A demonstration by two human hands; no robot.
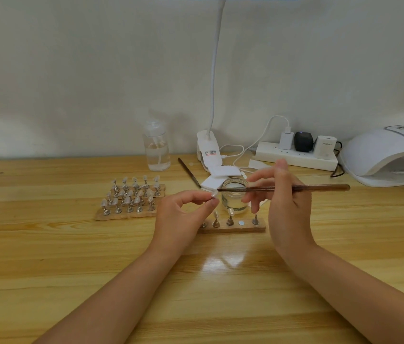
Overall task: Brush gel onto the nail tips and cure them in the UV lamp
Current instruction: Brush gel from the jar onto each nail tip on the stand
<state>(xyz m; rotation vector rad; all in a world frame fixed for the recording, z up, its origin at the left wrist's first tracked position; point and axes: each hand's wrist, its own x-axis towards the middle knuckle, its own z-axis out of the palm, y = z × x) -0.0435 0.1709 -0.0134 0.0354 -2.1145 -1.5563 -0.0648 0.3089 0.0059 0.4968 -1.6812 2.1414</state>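
Jar (235, 197) and bottle (156, 150) hold clear liquid.

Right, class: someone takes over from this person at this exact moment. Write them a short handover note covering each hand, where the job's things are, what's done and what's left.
Left hand pinches one nail tip, lifted off its spot.
Right hand holds the brush, bristles at that tip.
Near wooden holder has one vacant magnet; glass jar stands behind it.
More tips wait on the far holders.
UV lamp sits at right.
Left: finish brushing, replace tip, cure. Which tips are coated, cannot tell.
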